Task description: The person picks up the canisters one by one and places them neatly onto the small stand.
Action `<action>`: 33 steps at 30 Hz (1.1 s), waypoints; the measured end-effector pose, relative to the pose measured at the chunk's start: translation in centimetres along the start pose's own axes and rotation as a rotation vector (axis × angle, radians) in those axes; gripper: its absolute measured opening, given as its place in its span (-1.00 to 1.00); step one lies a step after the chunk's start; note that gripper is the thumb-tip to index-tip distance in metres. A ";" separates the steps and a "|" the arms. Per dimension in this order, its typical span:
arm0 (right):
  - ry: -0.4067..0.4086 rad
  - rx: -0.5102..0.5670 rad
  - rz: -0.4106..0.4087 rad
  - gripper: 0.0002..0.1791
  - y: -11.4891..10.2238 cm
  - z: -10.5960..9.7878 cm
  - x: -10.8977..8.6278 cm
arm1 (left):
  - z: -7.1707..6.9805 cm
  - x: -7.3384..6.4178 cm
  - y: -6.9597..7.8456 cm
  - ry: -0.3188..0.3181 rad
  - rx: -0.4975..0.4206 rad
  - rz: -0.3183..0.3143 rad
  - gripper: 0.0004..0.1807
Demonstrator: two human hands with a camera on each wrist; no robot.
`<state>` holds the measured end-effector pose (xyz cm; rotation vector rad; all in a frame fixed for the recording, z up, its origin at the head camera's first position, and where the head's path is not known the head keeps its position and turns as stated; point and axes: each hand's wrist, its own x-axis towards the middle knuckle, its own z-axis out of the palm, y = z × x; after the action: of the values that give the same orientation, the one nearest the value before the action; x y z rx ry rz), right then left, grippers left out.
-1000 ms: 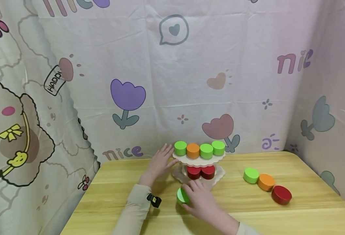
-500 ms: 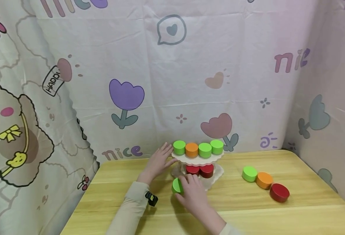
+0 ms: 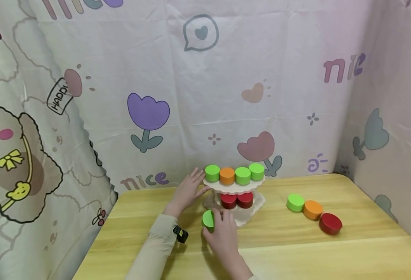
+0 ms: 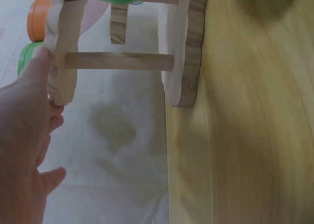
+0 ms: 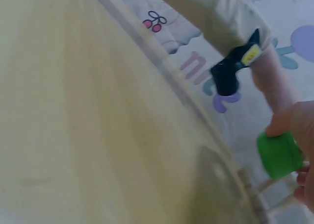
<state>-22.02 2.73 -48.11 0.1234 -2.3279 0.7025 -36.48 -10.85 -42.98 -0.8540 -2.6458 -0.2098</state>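
Note:
A two-tier wooden stand (image 3: 233, 189) with wavy-edged shelves carries green and orange round blocks on top. Two red round blocks (image 3: 228, 201) sit on its lower shelf. At the upper shelf's left edge rests my left hand (image 3: 185, 195), fingers mostly straight; in the left wrist view its thumb (image 4: 39, 62) lies against the rim beside a green block. My right hand (image 3: 223, 233) grips a green round block (image 3: 208, 221) in front of the lower shelf's left part. The right wrist view shows that block (image 5: 279, 154) between thumb and fingers.
To the right on the wooden table (image 3: 279, 260) lie three more round blocks in a slanting row: green (image 3: 295, 203), orange (image 3: 312, 210) and red (image 3: 330, 224). A printed cloth (image 3: 205, 97) hangs behind the table and along both sides.
My right hand has carried the green block slightly left and forward, closer to the stand's lower shelf. The left hand stays at the upper shelf. The head view has shifted a little.

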 end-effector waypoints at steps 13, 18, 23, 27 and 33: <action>0.162 0.107 0.203 -0.39 0.1 2.3 -0.9 | 0.0 -0.2 -0.1 -0.019 -0.018 -0.028 -0.25; 0.127 0.125 0.281 -0.43 -0.1 2.5 -0.8 | 0.1 -0.1 0.0 -0.011 -0.021 -0.027 -0.25; 0.092 0.117 0.328 -0.47 0.2 2.5 -0.6 | 0.1 0.0 0.0 -0.015 -0.024 -0.034 -0.25; 0.086 0.110 0.327 -0.49 0.4 2.5 -0.5 | -0.1 0.0 0.1 -0.006 -0.033 -0.029 -0.26; 0.075 0.133 0.320 -0.53 0.4 2.7 -0.5 | -0.1 -0.1 0.2 -0.001 -0.036 -0.023 -0.26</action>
<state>-23.34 1.60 -50.23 -0.2184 -2.2515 1.0016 -36.30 -10.75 -42.94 -0.8350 -2.6616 -0.2643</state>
